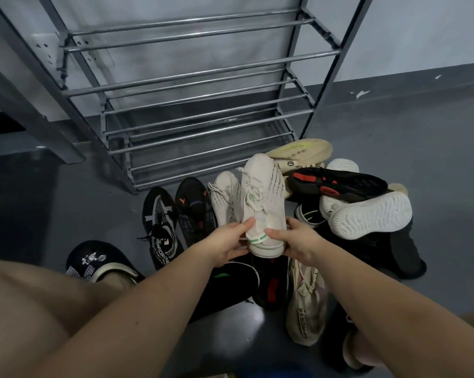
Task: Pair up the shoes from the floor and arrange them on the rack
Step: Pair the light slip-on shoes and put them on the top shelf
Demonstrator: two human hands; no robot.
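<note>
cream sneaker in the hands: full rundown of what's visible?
The cream sneaker looks like knit fabric, with cream laces, dark dotted lines along the upper and a green stripe at the heel. It is held above the pile, toe pointing at the rack, heel gripped by the left hand and right hand.

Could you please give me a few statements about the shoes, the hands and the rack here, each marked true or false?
1. Both hands, left hand and right hand, hold the cream sneaker. True.
2. The rack already holds a pair. False: its bars are bare.
3. A similar cream sneaker lies on the floor just left of the held one. True.
4. The white-soled shoe at right stands upright. False: its sole faces up.
</note>
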